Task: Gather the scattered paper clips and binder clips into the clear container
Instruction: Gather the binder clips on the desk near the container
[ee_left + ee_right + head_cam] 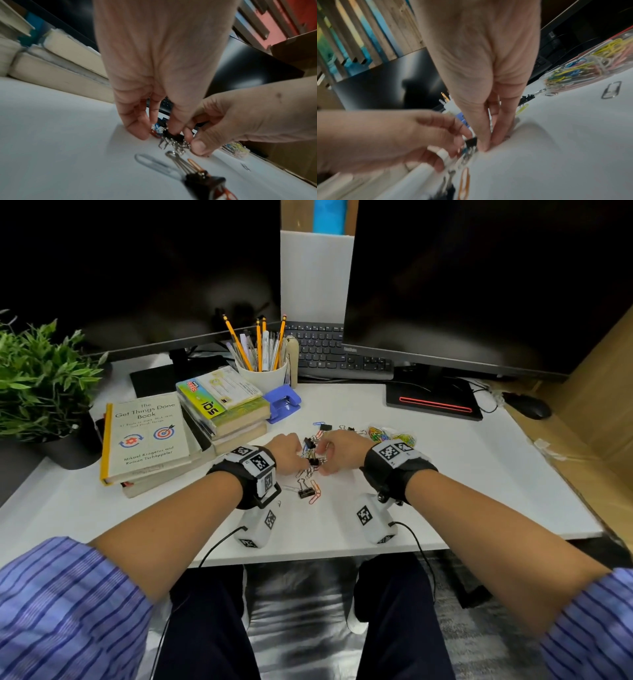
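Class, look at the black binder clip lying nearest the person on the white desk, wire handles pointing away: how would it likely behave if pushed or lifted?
The black binder clip looks rigid, so it should keep its shape. It rests on a flat side on the smooth desk, so a push would probably slide it, not roll it. Its wire handles likely hinge, and may snag the orange paper clip touching it.

2 monitors (479, 278), 1 keyboard (329, 350), 1 mouse (529, 405), 1 plant (41, 381), 1 pencil cup (262, 376), 2 hands (289, 451)

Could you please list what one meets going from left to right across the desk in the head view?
Potted plant → "Get Things Done" book → blue hole punch → left hand → right hand → clear container of coloured paper clips → black mouse.
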